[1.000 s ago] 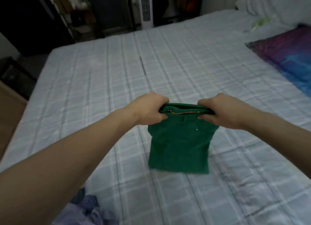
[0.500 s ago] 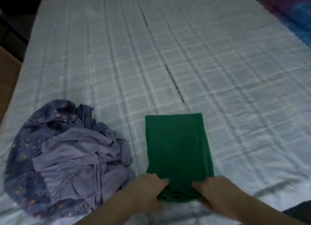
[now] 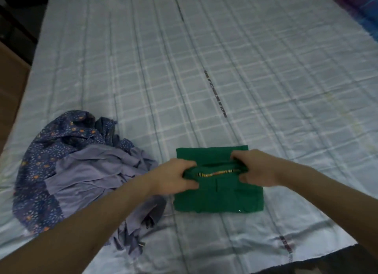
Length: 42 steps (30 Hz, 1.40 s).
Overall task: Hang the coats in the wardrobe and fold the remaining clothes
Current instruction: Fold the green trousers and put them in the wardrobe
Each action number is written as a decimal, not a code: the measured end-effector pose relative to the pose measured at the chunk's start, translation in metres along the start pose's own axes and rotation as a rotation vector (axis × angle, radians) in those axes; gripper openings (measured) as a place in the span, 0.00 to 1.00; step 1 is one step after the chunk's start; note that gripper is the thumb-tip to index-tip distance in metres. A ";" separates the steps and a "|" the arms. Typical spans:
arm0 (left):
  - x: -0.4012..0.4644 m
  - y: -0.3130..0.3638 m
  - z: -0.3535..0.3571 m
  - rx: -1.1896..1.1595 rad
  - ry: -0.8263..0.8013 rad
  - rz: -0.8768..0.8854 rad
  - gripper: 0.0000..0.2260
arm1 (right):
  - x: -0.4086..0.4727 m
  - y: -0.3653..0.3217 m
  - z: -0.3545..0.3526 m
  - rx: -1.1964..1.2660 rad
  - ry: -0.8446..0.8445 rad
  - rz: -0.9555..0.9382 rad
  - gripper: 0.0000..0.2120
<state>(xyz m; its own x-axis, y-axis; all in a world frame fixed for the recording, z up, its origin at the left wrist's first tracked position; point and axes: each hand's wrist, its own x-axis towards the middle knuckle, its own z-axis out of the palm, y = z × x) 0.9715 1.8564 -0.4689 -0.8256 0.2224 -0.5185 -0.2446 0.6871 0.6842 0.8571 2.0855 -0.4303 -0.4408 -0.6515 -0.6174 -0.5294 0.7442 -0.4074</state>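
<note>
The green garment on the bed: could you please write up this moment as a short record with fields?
surface: bed with a pale checked cover
item in hand: green garment, folded small, lying flat
left hand: grips the left end of its top fold
right hand: grips the right end
beside it: crumpled purple clothes, to the left, unfolded
far corner: colourful pillow, mostly out of view

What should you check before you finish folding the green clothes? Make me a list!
1. Left hand grips the waistband end: ok.
2. Right hand grips the other end: ok.
3. Green garment lies flat on the bed: ok.
4. Side edges line up: ok on the left; cannot tell on the right.
5. Purple clothes pile stays clear of the green garment: ok, beside it, apart.
6. Fold is tidy underneath: cannot tell.
</note>
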 end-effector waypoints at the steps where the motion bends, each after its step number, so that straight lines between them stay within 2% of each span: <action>1: 0.010 -0.001 -0.007 0.007 0.058 -0.012 0.10 | 0.011 0.003 -0.004 0.012 0.037 0.023 0.11; 4: 0.040 -0.007 -0.015 0.202 0.210 -0.098 0.10 | 0.043 0.012 -0.007 -0.037 0.153 0.085 0.11; 7: 0.062 -0.014 -0.005 0.472 0.263 -0.197 0.22 | 0.069 0.023 0.005 -0.161 0.237 0.113 0.20; 10: 0.076 -0.018 0.001 0.560 0.266 -0.093 0.35 | 0.088 0.026 0.018 -0.216 0.206 0.054 0.30; 11: 0.081 -0.017 0.001 0.600 0.218 -0.059 0.35 | 0.093 0.026 0.020 -0.228 0.165 0.029 0.30; 13: 0.089 -0.012 -0.001 0.638 0.105 -0.059 0.27 | 0.101 0.025 0.018 -0.245 0.100 0.019 0.29; 17: 0.098 -0.006 -0.011 0.536 0.008 -0.105 0.18 | 0.111 0.026 0.002 -0.215 -0.003 0.091 0.26; 19: 0.101 -0.003 -0.016 0.537 -0.010 -0.095 0.18 | 0.114 0.022 -0.004 -0.233 -0.093 0.108 0.25; 23: 0.093 0.015 -0.022 0.605 -0.097 -0.174 0.24 | 0.109 0.008 -0.011 -0.348 -0.212 0.053 0.16; 25: 0.082 0.023 -0.029 0.665 -0.131 -0.173 0.20 | 0.099 0.001 -0.019 -0.361 -0.191 -0.012 0.15; 29: 0.036 0.039 -0.061 0.635 -0.067 -0.063 0.17 | 0.062 -0.020 -0.051 -0.419 -0.060 -0.180 0.13; 32: -0.020 0.058 -0.090 0.695 0.055 -0.041 0.16 | 0.026 -0.052 -0.080 -0.521 0.058 -0.286 0.12; 37: -0.137 0.104 -0.161 0.807 0.259 -0.132 0.17 | -0.026 -0.140 -0.156 -0.585 0.200 -0.436 0.14; 42: -0.290 0.134 -0.212 0.813 0.483 -0.287 0.15 | -0.070 -0.268 -0.214 -0.706 0.312 -0.647 0.15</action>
<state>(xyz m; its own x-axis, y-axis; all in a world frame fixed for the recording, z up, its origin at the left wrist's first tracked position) 1.0701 1.7368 -0.1183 -0.9527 -0.2089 -0.2208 -0.1937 0.9770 -0.0888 0.8747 1.8999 -0.1341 -0.0326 -0.9842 -0.1739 -0.9980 0.0414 -0.0474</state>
